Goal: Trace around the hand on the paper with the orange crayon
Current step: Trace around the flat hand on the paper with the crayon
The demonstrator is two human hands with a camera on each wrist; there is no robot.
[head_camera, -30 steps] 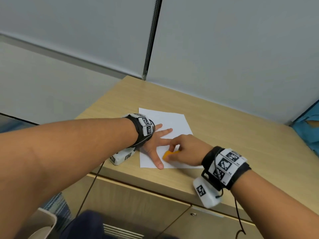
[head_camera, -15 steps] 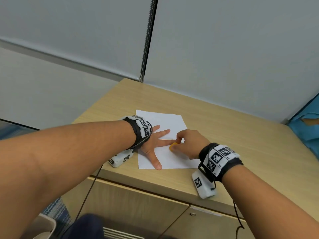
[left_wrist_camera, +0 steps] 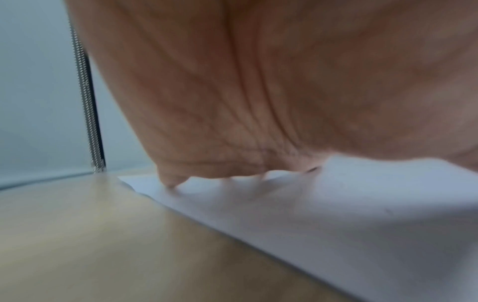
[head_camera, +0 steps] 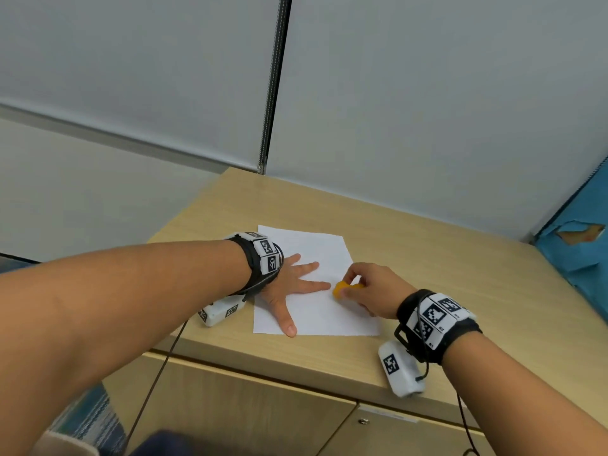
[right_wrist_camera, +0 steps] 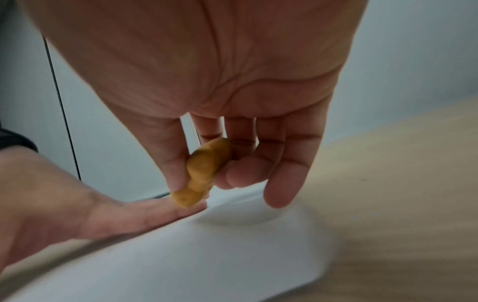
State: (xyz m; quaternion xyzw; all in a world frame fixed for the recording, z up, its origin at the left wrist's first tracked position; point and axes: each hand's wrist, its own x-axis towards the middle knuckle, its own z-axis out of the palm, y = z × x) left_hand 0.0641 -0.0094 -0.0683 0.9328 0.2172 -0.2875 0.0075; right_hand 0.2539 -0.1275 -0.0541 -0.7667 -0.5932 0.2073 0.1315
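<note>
Since earlier, right hand (head_camera: 375, 291) slid its pinched stubby, lumpy orange crayon (head_camera: 345, 288) rightward past left hand (head_camera: 289, 287), flat with fingers spread on paper (head_camera: 329, 317); long axis sideways, tip pointing left.

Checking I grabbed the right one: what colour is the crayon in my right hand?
Orange. The crayon shows best in the right wrist view.

Light wood-grain cabinet top (head_camera: 411, 258), set into a corner against grey wall panels. One white sheet of paper (head_camera: 316, 311) lies flat near its front-left edge, slightly skewed. Left hand (head_camera: 289, 287) rests flat on the sheet, fingers spread.
</note>
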